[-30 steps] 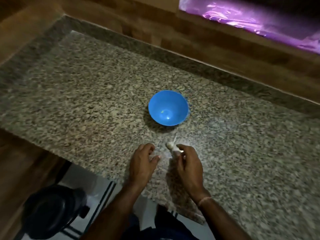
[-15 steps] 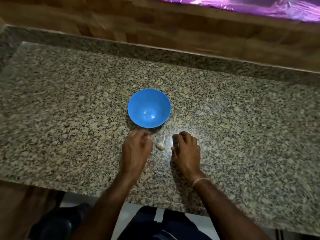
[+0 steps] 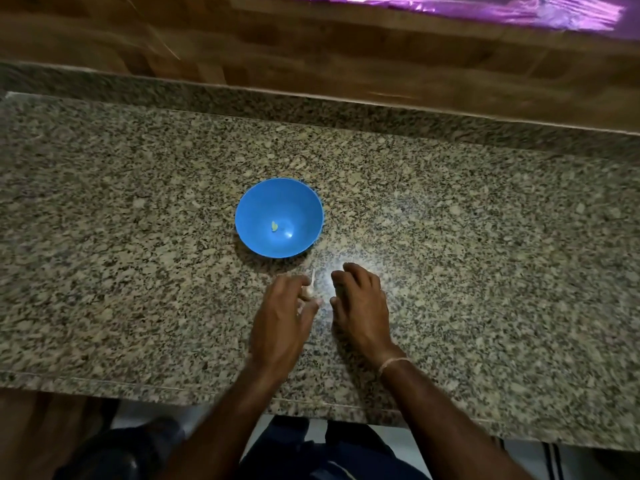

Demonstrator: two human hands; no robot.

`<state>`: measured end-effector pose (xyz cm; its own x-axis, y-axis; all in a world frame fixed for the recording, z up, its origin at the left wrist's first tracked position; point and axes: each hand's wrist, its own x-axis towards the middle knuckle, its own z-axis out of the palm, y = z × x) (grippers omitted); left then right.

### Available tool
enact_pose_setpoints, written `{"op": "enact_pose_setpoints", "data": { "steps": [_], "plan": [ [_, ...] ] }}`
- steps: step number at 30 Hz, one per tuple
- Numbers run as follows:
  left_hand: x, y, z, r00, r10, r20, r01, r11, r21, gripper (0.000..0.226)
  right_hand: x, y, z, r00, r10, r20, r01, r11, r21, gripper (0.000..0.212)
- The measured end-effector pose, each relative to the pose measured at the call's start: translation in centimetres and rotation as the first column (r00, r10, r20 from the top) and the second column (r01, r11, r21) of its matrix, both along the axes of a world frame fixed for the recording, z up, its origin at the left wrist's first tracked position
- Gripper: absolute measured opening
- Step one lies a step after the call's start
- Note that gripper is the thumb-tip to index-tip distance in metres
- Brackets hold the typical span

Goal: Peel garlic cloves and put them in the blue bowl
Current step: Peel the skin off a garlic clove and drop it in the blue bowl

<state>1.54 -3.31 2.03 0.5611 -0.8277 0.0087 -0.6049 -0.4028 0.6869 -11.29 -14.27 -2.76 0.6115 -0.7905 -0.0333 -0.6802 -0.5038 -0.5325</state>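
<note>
The blue bowl stood upright on the speckled granite desk, slightly left of the frame centre, with one small pale yellow piece lying on its inner bottom. Just below the bowl, and apart from it, both hands lay over the desk. The left hand pinched the garlic between its forefinger and thumb; a thin pale stem rose from the garlic toward the bowl. Whether the garlic touched the desk surface could not be told. The right hand lay just beside the left hand, to the right, not touching it, with its fingers loosely curled, the tips pointing down at the desk, and nothing visible in its grasp. A thin thread band circled the right wrist. A wooden wall panel ran along the desk's far edge, and a shiny purple sheet crossed the upper right of the frame.
</note>
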Motion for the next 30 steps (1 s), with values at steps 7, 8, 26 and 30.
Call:
{"op": "enact_pose_setpoints", "data": {
  "steps": [7,8,26,30],
  "plan": [
    [-0.9,-1.4,-2.0,0.986,0.11,-0.123,-0.109,0.994,0.01,0.032,-2.1,-0.9,0.2,0.958,-0.034,0.283,-0.052,0.955,0.292,0.036],
    [-1.1,-1.5,-1.4,0.979,0.106,-0.174,-0.112,0.993,-0.023,0.037,-2.1,-0.8,0.7,0.924,-0.142,0.356,-0.038,0.89,0.454,0.034],
    [-7.8,-3.2,2.5,0.469,0.205,-0.859,-0.528,0.845,-0.086,0.027,-5.5,-1.1,6.3,0.701,-0.486,0.523,-0.238,0.532,0.813,0.013],
    [-7.8,-3.2,2.4,0.311,0.161,-0.937,-0.514,0.857,-0.023,0.034,-5.8,-0.8,6.5,0.683,-0.476,0.553,-0.233,0.576,0.783,0.009]
  ]
}}
